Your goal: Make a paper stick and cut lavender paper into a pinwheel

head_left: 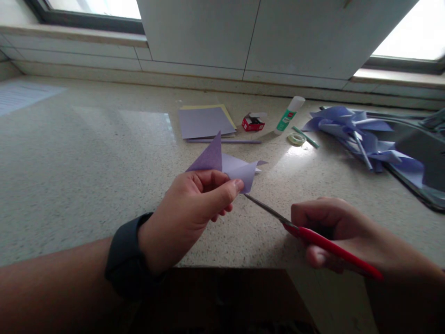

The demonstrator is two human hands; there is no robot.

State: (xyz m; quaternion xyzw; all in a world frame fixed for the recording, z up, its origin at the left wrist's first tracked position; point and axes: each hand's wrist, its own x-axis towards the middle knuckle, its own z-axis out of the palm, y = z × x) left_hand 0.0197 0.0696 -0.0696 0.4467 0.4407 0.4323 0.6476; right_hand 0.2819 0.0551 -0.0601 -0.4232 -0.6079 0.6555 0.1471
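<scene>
My left hand [198,199], with a dark band at the wrist, pinches a piece of folded purple paper [210,155] between thumb and fingers. Pointed flaps of the paper stick out above and to the right of the fingers. In my right hand [333,227] is a pair of scissors with red handles [333,248]. Their blades point up and left, and the tip meets the paper's lower edge near my left thumb. From here I cannot tell whether the blades are cutting into it.
Behind my hands lie a stack of purple and yellow paper sheets [205,123], a thin purple stick [239,141], a small red box [253,123], a glue stick [289,116], a tape roll [296,139] and a green stick [306,137]. Purple paper pinwheels [365,134] rest beside the sink [424,144].
</scene>
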